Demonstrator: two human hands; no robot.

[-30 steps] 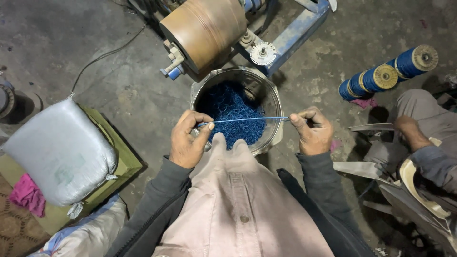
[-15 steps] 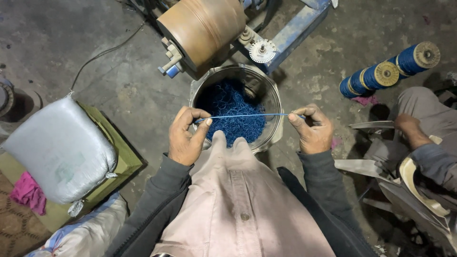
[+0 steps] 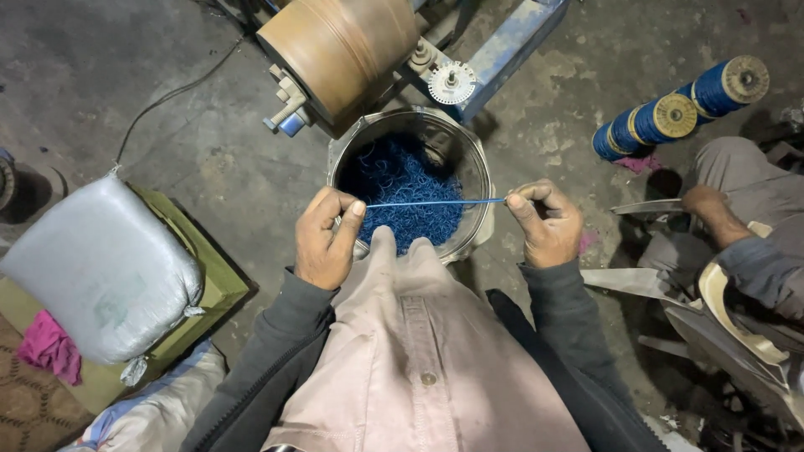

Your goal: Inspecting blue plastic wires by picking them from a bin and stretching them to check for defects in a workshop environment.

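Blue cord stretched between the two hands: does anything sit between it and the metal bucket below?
Nothing visible does. The blue cord runs taut from the left hand to the right hand, directly above the open metal bucket, which holds only a loose blue cord pile.

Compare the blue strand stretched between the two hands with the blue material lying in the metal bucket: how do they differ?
The blue strand is a single length, pulled straight and taut; the blue material in the bucket is a loose, curly, tangled heap. The strand is pinched between the left hand and right hand above the metal bucket; the heap rests untouched inside it. Both share the same blue colour.
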